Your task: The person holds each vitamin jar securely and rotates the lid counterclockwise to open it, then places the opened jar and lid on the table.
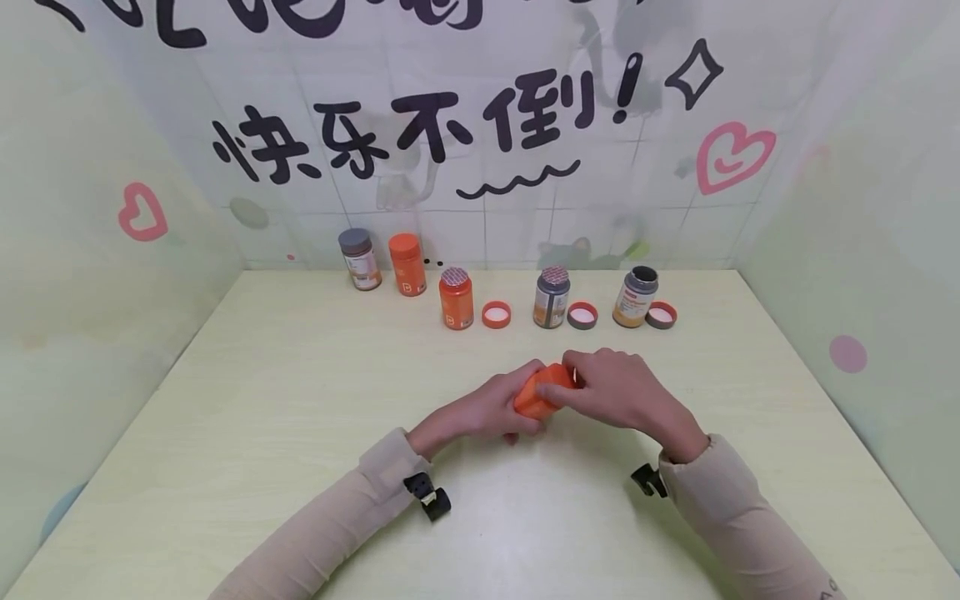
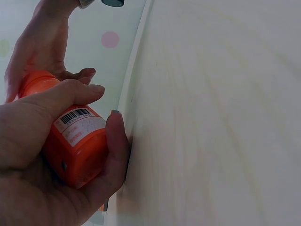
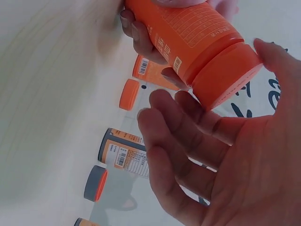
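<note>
An orange bottle point(image 1: 534, 402) is held tilted above the middle of the table. My left hand point(image 1: 498, 407) grips its body, with thumb and fingers wrapped round it; a white barcode label point(image 2: 80, 123) shows between them in the left wrist view. At the other end my right hand point(image 1: 622, 387) pinches the orange cap point(image 3: 228, 77) between thumb and index finger. The cap sits on the bottle's neck, with a thin line between it and the shoulder. The other right fingers curve loosely below the cap.
Along the back of the table point(image 1: 300, 375) stand a grey-capped bottle point(image 1: 362, 265), an orange-capped bottle point(image 1: 407, 271), and uncapped orange point(image 1: 456, 308), grey point(image 1: 551, 304) and grey-and-yellow point(image 1: 634, 302) bottles. Beside these last lie an orange cap point(image 1: 496, 314) and two grey caps point(image 1: 582, 315).
</note>
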Tool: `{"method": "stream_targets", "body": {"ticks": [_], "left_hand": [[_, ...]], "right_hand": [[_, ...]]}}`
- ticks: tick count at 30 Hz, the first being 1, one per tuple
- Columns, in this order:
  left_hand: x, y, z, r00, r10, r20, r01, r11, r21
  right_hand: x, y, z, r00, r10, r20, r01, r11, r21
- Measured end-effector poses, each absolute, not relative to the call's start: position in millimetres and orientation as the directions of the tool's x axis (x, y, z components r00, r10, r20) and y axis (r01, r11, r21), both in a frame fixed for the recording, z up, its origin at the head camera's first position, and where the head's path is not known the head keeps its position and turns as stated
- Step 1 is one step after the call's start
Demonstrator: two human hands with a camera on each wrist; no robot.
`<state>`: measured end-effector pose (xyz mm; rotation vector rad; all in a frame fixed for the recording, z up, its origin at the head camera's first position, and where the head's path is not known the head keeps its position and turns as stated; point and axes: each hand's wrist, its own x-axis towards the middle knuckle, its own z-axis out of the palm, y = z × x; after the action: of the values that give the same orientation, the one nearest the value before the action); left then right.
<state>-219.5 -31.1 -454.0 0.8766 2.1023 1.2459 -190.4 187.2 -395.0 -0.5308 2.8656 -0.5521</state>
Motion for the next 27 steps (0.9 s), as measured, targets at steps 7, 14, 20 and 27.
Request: {"method": "stream_targets", "body": {"ticks": [7,14,20,27], "left_hand": [[-219.0,-30.9,-455.1,-0.646,0.753,-0.125,0.258,0.370,0.893],[-218.8,-31.1,-454.0,-0.647,0.753,-0.121,0.269,0.374,0.888],[-218.8,-30.7,-454.4,-0.649,0.751,-0.124,0.261,0.373,0.890],[-219.0,-30.4,-454.5,-0.649,0.751,-0.122,0.265,0.373,0.889]], "right_hand": [[-190.1,185.2,-393.7,-0.924,-0.358,-0.134,-0.277,0.869,-0.409],[-188.9,185.3,-392.4,-0.910,-0.388,-0.148,-0.301,0.861,-0.410],[-189.5,186.9,-393.9,-0.915,-0.381,-0.135,-0.301,0.864,-0.404],[-190.1,186.5,-395.2,-0.928,-0.342,-0.145,-0.262,0.879,-0.398]]}}
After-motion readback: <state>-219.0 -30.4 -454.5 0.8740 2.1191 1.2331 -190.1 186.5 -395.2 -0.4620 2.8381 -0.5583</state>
